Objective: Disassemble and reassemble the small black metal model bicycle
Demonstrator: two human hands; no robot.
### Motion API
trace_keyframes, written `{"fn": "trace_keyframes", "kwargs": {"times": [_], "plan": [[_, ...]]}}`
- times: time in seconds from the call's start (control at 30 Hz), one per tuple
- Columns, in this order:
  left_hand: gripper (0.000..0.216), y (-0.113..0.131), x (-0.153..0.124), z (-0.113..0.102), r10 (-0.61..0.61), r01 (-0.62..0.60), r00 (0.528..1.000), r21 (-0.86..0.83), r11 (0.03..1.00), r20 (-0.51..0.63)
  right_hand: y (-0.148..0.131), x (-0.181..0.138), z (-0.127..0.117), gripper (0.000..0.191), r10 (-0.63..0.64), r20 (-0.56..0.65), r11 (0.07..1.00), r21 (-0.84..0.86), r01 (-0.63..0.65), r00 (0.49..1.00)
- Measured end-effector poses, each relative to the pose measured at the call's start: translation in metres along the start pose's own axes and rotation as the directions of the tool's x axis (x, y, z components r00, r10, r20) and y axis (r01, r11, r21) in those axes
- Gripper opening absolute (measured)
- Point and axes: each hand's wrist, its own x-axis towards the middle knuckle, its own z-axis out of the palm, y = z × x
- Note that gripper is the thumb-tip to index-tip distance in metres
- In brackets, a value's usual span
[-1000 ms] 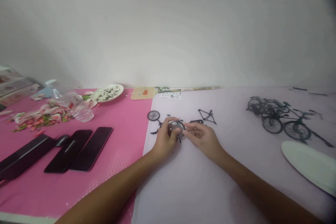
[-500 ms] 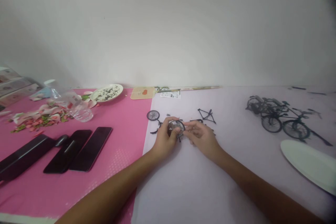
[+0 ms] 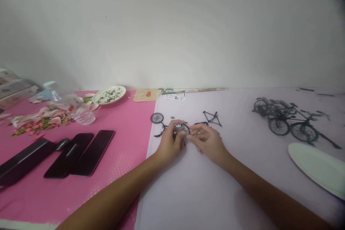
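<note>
Head view: loose wheel (image 3: pixel 156 118) left of the frame (image 3: pixel 214 117), unattached; nearer the frame, left hand (image 3: pixel 169 142) closed on second wheel (image 3: pixel 183 127), right hand (image 3: pixel 208 142) half-curled at its rim — grip unclear; frame wheelless; bikes (image 3: pixel 282 118) right of frame look built.

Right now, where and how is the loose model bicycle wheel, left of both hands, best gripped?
Probably pinch the model bicycle wheel by its rim, from its left: it seems to lie flat, while a black part and the left hand crowd its right side.
</note>
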Motion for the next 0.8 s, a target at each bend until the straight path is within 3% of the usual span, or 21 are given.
{"fn": "trace_keyframes", "kwargs": {"times": [0.33, 0.53, 0.67, 0.8], "plan": [[0.039, 0.001, -0.001, -0.001, -0.012, 0.012, 1.000, -0.014, 1.000, 0.025, 0.006, 0.003, -0.004, 0.031, -0.050, -0.020, 0.999, -0.010, 0.050, 0.999], [0.038, 0.001, -0.003, -0.001, 0.035, -0.038, 0.999, 0.108, 0.993, 0.027, 0.006, 0.003, -0.004, 0.022, -0.234, 0.062, 0.970, -0.048, 0.237, 0.970], [0.032, 0.003, -0.003, -0.001, 0.020, -0.021, 1.000, 0.154, 0.988, 0.005, 0.004, 0.007, -0.010, 0.025, -0.347, 0.082, 0.906, -0.227, 0.356, 0.934], [0.031, 0.006, -0.003, 0.000, -0.012, 0.018, 0.999, 0.178, 0.984, -0.035, 0.009, 0.017, -0.025, 0.025, -0.473, 0.036, 0.744, -0.519, 0.421, 0.880]]}}
